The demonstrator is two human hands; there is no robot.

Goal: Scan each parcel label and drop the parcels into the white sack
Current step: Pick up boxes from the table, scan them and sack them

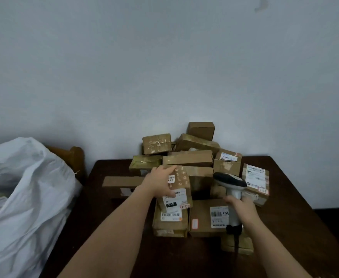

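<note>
The white sack (pixel 26 189) slumps off the table's (pixel 297 213) nine o'clock side, mouth gaping upward, its thin fabric soft and likely to fold shut unless parcels are dropped straight down into the opening; something flat already shows inside it. Moving right, the left hand (pixel 160 183) grips a small brown parcel (pixel 179 187) from its nine o'clock edge, fingers curled over the top and the thumb pressed onto the white label (pixel 176 198) on the face turned toward the camera. The parcel stands tilted, lifted above two flatter boxes at its six o'clock. It looks like stiff corrugated card, small and probably light, so a one-handed pinch across its narrow sides should hold; the taped faces may be slick, and the thumb partly covers the label, so shifting the grip toward the bare cardboard edge would probably free the barcode. At the parcel's three o'clock, near but not touching, the right hand (pixel 240 207) is wrapped around the handle of a grey scanner (pixel 230 182), whose head points toward eleven o'clock, roughly at the pile (pixel 190 155) of remaining boxes heaped against the wall at twelve o'clock.
</note>
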